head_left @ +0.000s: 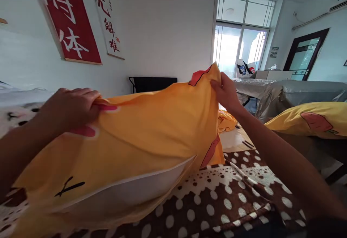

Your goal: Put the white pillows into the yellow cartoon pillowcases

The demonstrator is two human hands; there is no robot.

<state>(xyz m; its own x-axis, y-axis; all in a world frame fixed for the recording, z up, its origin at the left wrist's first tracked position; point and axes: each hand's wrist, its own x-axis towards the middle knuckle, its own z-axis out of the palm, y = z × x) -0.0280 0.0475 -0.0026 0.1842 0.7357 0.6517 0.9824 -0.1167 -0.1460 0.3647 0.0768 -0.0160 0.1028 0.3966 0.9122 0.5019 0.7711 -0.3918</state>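
Note:
A yellow-orange pillowcase (151, 129) with pink and red printed shapes hangs stretched between my two hands. My left hand (78, 104) is wrapped round its upper edge on the left, near the pink marks. At the upper right corner, my right hand (225, 89) pinches the cloth and holds it raised. Along the lower side a long slit gapes, showing a pale inside. The lower part hangs over a brown and white dotted blanket (227, 194); whether anything is inside the pillowcase, I cannot tell.
Right of me lies a yellow pillow (292, 117) with a carrot-like print. Crumpled orange cloth (226, 120) sits beyond my right hand. White plush with a face (18, 117) is at the left. A plastic-covered surface (306, 89) and a black chair back (154, 84) stand behind.

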